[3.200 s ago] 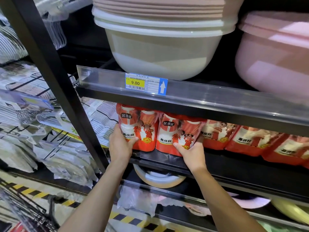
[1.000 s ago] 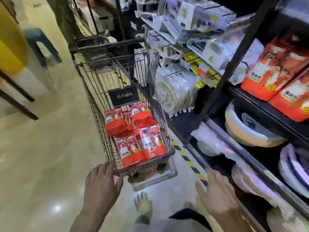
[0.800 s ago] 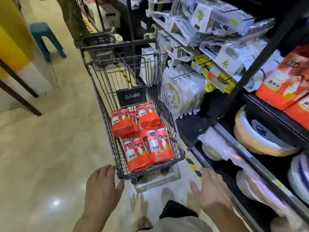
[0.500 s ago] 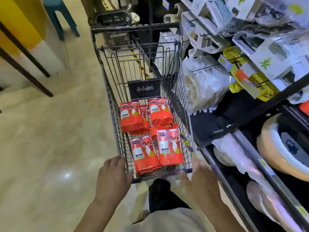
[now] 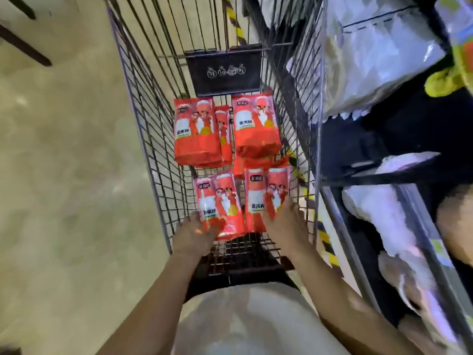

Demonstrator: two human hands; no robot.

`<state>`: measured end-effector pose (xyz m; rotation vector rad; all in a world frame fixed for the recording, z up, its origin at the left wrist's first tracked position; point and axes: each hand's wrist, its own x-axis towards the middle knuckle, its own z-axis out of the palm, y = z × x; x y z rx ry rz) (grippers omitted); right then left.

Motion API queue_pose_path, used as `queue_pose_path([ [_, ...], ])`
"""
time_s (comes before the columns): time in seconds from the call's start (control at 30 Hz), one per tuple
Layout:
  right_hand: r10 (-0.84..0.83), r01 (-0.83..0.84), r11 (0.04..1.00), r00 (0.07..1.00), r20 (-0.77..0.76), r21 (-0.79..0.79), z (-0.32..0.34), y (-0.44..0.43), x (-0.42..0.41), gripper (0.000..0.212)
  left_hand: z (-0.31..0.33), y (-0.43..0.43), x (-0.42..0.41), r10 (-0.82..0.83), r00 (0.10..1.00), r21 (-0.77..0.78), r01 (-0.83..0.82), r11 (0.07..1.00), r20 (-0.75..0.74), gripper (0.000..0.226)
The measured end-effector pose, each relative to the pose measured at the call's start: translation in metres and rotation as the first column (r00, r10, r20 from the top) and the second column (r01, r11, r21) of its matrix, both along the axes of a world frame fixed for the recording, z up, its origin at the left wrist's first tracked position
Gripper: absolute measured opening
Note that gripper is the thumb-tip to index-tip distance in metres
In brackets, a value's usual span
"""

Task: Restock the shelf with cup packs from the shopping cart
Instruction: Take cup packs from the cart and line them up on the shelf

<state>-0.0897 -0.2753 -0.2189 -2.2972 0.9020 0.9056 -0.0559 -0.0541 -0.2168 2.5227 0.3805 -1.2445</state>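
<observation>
left hand (image 5: 194, 234) on near-left glossy red pack (image 5: 220, 201), right hand (image 5: 286, 224) on near-right pack (image 5: 261, 193), in wire cart (image 5: 151, 134); grips unclear

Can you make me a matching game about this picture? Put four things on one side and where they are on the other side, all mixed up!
Things:
1. left hand
2. right hand
3. black sign
4. white bags

Places:
A. hangs at the far end of the cart
B. touches the near left cup pack
C. outside the cart, to its right
D. touches the near right cup pack

Pairs: 1-B, 2-D, 3-A, 4-C
</observation>
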Motion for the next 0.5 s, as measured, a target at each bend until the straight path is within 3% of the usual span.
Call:
queue_pose_path([
  [0.17, -0.2, 0.2, 0.98, 0.979, -0.049, 0.012, -0.062, 0.003, 0.014, 0.102, -0.067, 0.001, 0.014, 0.23, 0.962, -0.019, -0.235, 0.972, -0.15, 0.091],
  [0.33, -0.289, 0.29, 0.957, 0.954, -0.083, 0.011, -0.105, 0.005, 0.02, 0.112, -0.122, 0.007, 0.023, 0.505, 0.817, -0.089, -0.545, 0.834, -0.278, 0.088],
  [0.5, -0.214, 0.206, 0.974, 0.973, -0.085, -0.089, -0.124, 0.01, 0.016, 0.115, -0.15, 0.007, 0.026, 0.539, 0.816, -0.079, -0.563, 0.823, -0.208, 0.065],
])
